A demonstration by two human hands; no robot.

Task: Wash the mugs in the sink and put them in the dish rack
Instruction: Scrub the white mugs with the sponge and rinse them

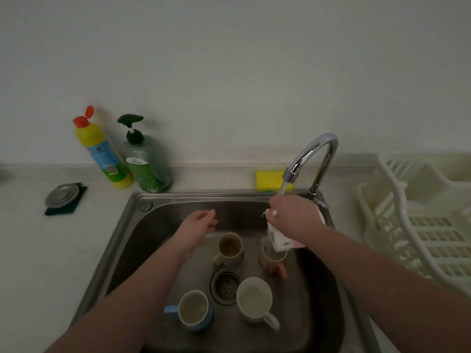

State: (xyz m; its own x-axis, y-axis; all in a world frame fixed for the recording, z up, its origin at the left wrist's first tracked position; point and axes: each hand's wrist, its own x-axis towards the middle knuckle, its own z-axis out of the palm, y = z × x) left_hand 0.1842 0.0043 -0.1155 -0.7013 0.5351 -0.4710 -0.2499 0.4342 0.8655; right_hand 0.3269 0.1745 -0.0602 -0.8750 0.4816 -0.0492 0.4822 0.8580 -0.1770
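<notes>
From the head view, my right hand (290, 215) is curled round a white patterned mug (281, 240), tipped under the running faucet (312, 159) at the sink's (122, 225) back right. My left hand (201, 225) hovers over the basin, fingers relaxed and holding nothing. Four more mugs stand upright on the sink floor: a beige mug (230, 248), a pink mug (274, 261), a blue mug (195, 310) and a white mug (254, 300). The dish rack (418, 225) waits on the desk to the right, with no mugs that I can see in it. I expect wet ceramic to be stiff, fairly heavy, slick and chippable, so I'd grip by the handle or round the body. The labels on the yellow bottle (104, 154) and green pump bottle (147, 164) are too blurred to read.
</notes>
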